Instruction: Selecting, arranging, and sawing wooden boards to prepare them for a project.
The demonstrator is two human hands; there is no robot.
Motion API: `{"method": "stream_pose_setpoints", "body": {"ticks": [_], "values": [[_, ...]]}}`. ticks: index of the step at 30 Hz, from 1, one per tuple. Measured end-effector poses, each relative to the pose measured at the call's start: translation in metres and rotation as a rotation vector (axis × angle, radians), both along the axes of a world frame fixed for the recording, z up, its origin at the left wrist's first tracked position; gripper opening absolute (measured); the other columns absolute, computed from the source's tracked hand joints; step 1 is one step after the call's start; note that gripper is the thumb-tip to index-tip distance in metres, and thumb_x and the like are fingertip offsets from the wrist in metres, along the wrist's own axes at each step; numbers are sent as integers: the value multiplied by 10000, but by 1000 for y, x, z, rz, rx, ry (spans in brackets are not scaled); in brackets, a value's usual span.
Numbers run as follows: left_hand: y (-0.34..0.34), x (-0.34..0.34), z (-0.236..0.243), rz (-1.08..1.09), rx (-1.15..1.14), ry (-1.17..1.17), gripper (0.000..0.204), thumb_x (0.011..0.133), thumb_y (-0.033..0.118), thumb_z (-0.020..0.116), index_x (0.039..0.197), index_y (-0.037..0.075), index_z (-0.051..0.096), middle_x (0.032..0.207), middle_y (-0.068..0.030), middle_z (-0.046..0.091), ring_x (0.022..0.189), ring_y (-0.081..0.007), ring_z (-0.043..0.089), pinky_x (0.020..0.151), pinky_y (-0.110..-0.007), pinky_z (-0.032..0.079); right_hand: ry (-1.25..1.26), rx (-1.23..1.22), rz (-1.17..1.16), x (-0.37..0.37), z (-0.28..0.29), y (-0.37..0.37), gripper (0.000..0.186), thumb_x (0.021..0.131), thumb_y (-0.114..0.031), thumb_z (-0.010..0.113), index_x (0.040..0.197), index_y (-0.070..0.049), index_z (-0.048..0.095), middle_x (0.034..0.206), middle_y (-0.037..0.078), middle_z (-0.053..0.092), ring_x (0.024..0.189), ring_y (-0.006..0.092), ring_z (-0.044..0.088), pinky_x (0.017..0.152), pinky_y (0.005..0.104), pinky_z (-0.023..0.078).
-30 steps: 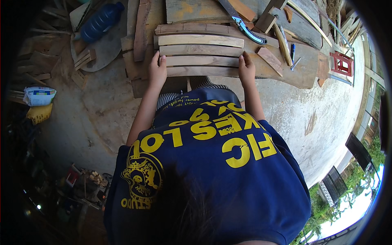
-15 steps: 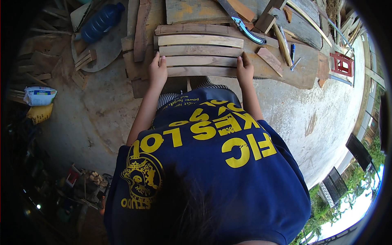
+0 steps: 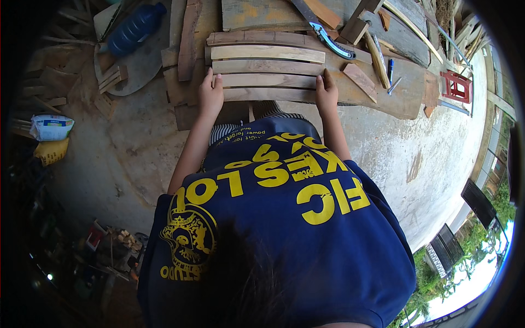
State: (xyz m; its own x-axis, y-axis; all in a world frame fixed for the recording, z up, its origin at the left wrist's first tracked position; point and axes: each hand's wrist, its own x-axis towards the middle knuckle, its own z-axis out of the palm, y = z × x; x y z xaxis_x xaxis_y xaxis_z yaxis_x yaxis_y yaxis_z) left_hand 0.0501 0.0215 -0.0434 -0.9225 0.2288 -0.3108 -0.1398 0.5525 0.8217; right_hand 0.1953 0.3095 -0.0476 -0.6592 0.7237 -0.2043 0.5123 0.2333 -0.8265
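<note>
Several pale wooden slats (image 3: 267, 80) lie side by side with narrow dark gaps on the plank bench (image 3: 406, 106). My left hand (image 3: 211, 90) grips their left ends, thumb uppermost. At their right ends my right hand (image 3: 327, 93) holds on, fingers curled along the sides. Behind the slats runs a darker, rough board (image 3: 262, 38). Near my right hand lie a reddish offcut (image 3: 360, 82), a hammer with a wooden handle (image 3: 378, 63), a blue pen (image 3: 390, 71) and a blue-handled folding saw (image 3: 331, 41).
A blue water jug (image 3: 134, 30) and wood scraps (image 3: 54, 76) sit at the left, above two sacks (image 3: 52, 131). A red plastic stool (image 3: 457, 86) stands at the right. Long sticks (image 3: 465, 27) lean at the upper right. My navy shirt fills the lower middle.
My right hand has shifted a few pixels inward to the left, along with the right ends of the slats. My left hand stays almost where it was.
</note>
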Motion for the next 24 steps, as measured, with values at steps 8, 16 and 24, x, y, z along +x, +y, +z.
{"method": "stream_pose_setpoints", "body": {"ticks": [8, 16, 24], "values": [[0, 3, -6, 35, 2, 64, 497, 929, 278, 490, 1301, -45, 420, 1218, -261, 527, 1160, -334, 510, 955, -350, 404, -16, -10, 4, 0, 1, -1, 496, 898, -250, 531, 1293, 38, 444, 1192, 251, 556, 1111, 303, 556, 933, 339, 419], [3, 2, 1, 26, -14, 71, 487, 925, 264, 496, 1296, -45, 427, 1209, -265, 530, 1150, -337, 517, 948, -350, 410, 0, 4, 4, 0, -2, 0, 499, 896, -248, 535, 1296, 36, 441, 1178, 255, 564, 1095, 308, 565, 919, 342, 427], [7, 0, 16, -5, -59, 16, 510, 947, 227, 488, 1313, -105, 361, 1296, -242, 477, 1183, -224, 497, 971, -280, 375, -2, 1, -3, -2, 1, -2, 502, 894, -240, 541, 1300, 35, 435, 1115, 259, 593, 1050, 297, 588, 890, 337, 441]]}}
